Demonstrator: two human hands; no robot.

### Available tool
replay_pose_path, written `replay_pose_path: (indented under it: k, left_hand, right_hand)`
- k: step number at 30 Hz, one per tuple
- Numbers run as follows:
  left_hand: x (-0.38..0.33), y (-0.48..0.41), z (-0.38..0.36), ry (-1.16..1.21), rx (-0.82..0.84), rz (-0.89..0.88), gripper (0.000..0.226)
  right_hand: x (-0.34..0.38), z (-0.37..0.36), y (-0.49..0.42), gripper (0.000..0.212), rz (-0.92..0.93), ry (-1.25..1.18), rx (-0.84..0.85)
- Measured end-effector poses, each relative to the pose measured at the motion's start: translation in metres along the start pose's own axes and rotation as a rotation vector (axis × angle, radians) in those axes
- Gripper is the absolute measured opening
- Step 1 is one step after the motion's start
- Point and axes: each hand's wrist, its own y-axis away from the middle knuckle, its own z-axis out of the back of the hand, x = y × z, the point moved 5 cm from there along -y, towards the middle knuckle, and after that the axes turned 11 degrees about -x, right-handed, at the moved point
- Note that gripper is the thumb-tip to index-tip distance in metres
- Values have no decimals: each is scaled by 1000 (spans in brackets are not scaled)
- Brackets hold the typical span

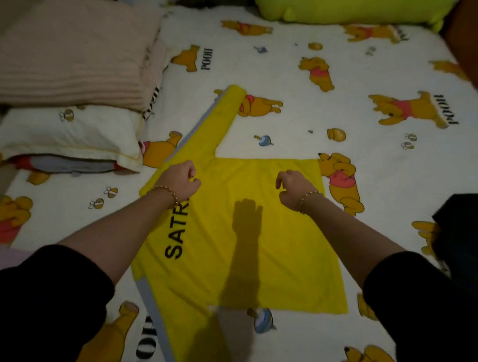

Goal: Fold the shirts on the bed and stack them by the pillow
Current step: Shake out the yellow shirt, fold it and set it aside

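Observation:
A yellow long-sleeved shirt (245, 237) with black letters lies flat on the bed. Its right side is folded in to a straight edge, and one sleeve (207, 123) stretches up toward the pillow. My left hand (180, 181) sits curled at the shirt's left shoulder, thumb against forefinger; whether it pinches the cloth is hidden. My right hand (293, 188) is over the shirt's top edge with its fingers loosely curled downward and nothing visible in them. A white pillow (67, 136) lies at the left, with folded grey and red cloth (73, 165) showing under its front edge.
A folded pink blanket (72, 53) lies behind the pillow. A green plush cushion (352, 6) lies along the far edge of the bed. A dark garment (467, 231) is heaped at the right edge. The bear-print sheet (350, 75) is bare beyond the shirt.

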Motion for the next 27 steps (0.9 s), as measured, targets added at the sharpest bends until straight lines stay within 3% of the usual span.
replay_pose_path:
  k: [9, 17, 20, 23, 27]
  left_hand:
    - [63, -185, -21, 20, -68, 149, 21]
    - [118, -292, -92, 115, -78, 320, 8]
    - [140, -317, -118, 124, -54, 391, 28]
    - [152, -334, -137, 134, -3, 439, 50]
    - [144, -348, -153, 257, 74, 493, 39]
  right_hand:
    - [4, -37, -219, 29, -109, -240, -15]
    - [-8, -112, -359, 32, -493, -689, -19]
    - [-18, -139, -401, 43, -638, -831, 10]
    - [-24, -153, -432, 41, -736, -969, 14]
    - [-15, -154, -455, 40, -892, -1284, -9]
